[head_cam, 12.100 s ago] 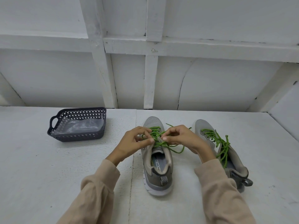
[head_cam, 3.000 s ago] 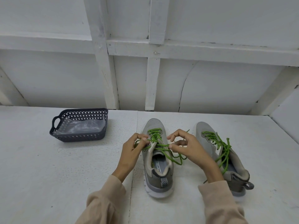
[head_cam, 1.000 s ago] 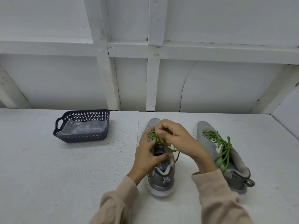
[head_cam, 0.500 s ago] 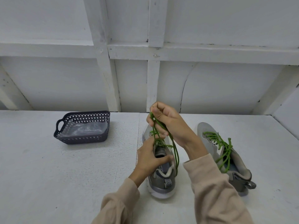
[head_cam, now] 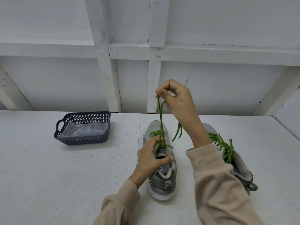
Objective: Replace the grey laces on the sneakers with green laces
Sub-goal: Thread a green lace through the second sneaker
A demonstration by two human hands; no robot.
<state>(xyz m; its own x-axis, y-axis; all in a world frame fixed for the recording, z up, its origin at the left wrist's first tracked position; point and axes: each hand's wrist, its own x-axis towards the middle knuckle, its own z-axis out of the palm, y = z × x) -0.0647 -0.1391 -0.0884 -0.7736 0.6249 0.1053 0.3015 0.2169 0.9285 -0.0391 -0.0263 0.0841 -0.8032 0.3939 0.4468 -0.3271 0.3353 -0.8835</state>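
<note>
Holding green lace up

Head view: our right hand (head_cam: 176,99) pinches the thin green cord lace (head_cam: 161,120) above the grey mesh sneaker (head_cam: 162,187); our left hand (head_cam: 149,161) grips its collar. Right of it lies a second green-laced grey sneaker (head_cam: 241,169); left, a dark lattice basket (head_cam: 84,140).

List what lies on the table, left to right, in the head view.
Dark basket → middle sneaker, gripped by the left hand → second sneaker. The right hand, holding the green lace up, spans both sneakers; left out.
</note>
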